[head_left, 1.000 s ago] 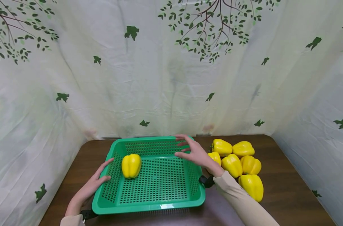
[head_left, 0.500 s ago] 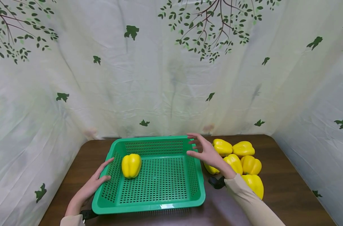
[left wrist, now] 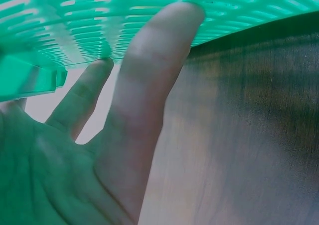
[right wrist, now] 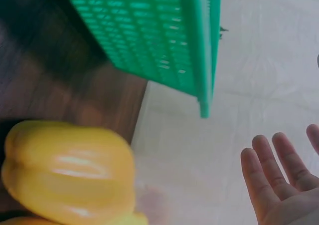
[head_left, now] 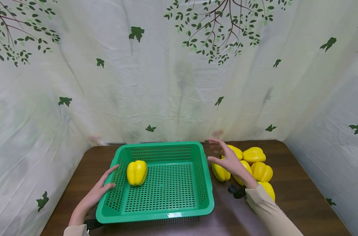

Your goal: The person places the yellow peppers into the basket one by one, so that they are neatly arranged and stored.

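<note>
In the head view my left hand (head_left: pixel 96 191) rests at the left rim of a green plastic basket (head_left: pixel 155 217), its thumb and fingers stretched out. Up close in the left wrist view, the straight thumb overlaps the slotted basket wall (left wrist: pixel 239 15). One yellow bell pepper (head_left: pixel 137 172) stands inside the basket, toward its left side. My right hand (head_left: pixel 230 161) holds nothing, fingers spread and slightly bent, just past the basket's right rim. Beneath and beside it sit yellow bell peppers, a near one (head_left: pixel 221 172) close to the basket; the hand and forearm partly hide others.
Several yellow bell peppers, including one at the back (head_left: pixel 254 155) and one farther right (head_left: pixel 262 172), are grouped on the brown wooden table (head_left: pixel 302 203). A pale curtain (head_left: pixel 173 98) with leaf prints hangs behind the table and along both sides.
My right hand has moved right, from over the basket's back right corner to over the nearest peppers outside it. My left hand, the basket and the pepper inside have stayed put.
</note>
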Available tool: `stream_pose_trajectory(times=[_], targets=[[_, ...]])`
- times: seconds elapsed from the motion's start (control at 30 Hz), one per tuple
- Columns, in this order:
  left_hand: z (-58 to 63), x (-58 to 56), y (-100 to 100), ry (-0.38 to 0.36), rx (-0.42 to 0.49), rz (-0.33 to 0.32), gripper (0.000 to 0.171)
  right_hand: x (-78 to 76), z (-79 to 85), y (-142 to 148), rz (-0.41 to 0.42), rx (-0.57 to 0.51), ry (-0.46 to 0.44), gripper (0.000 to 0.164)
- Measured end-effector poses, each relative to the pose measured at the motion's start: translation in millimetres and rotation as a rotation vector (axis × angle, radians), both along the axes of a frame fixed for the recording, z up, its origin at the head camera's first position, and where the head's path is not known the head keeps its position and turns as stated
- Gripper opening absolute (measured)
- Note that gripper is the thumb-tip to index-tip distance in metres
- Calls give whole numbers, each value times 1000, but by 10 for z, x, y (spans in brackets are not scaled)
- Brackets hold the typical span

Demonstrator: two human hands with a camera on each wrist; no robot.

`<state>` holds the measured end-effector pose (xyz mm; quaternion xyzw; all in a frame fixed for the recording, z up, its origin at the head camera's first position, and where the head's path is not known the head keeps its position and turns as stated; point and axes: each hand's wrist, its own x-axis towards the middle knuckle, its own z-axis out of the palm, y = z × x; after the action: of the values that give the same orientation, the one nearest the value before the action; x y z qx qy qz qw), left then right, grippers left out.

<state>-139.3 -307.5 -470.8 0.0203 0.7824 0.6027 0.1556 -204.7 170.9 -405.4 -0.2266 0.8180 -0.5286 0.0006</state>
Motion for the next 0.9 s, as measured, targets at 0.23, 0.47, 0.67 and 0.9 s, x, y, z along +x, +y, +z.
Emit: stream_pose_trajectory(times=[0.23, 0.47, 0.67, 0.9], targets=[[-24, 0, -5, -12, 18, 0, 63, -25, -220, 173, -27, 7, -8, 62], [-14, 4, 0, -8, 25, 2, 63, 29, -331, 282, -45, 26, -16, 63], [-15, 6, -2, -3, 26, 2, 64, 50, -424, 358, -66, 46, -34, 66], [-23, -4, -5, 16, -5, 1, 63, 88, -516, 416, -102, 93, -15, 65]])
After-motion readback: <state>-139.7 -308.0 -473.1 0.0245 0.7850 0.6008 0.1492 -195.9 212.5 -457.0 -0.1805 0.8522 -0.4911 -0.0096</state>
